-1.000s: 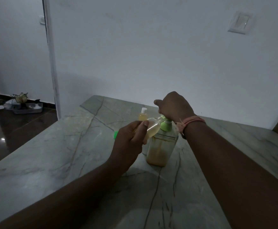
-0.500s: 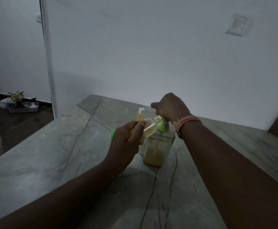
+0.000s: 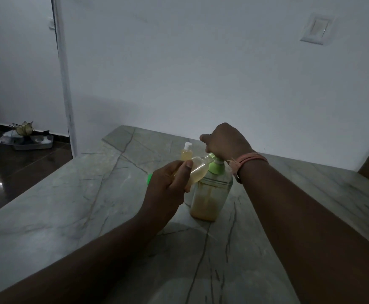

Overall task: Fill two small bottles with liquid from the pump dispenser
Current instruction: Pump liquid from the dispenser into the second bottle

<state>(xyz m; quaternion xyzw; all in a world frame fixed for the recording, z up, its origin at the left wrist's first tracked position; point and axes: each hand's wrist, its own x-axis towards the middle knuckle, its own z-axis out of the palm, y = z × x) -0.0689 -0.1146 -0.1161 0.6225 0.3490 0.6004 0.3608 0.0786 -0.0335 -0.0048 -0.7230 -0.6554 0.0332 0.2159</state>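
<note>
A clear pump dispenser (image 3: 209, 194) with a green pump head stands on the marble table (image 3: 69, 205), about half full of yellowish liquid. My right hand (image 3: 225, 141) rests closed on top of the pump head. My left hand (image 3: 168, 189) holds a small clear bottle (image 3: 197, 170) tilted, its mouth against the pump's spout, with yellowish liquid inside. A green cap (image 3: 149, 178) peeks out behind my left hand. A second small bottle (image 3: 186, 152), capped white and holding yellowish liquid, stands upright just behind the dispenser.
A white wall runs along the table's far edge, with a switch plate (image 3: 316, 29) high on the right. To the left the table edge drops to a dark floor, where a tray with a plant (image 3: 25, 137) sits by a doorway.
Both hands, the small bottle and the dispenser keep the same pose. Only the camera has shifted slightly.
</note>
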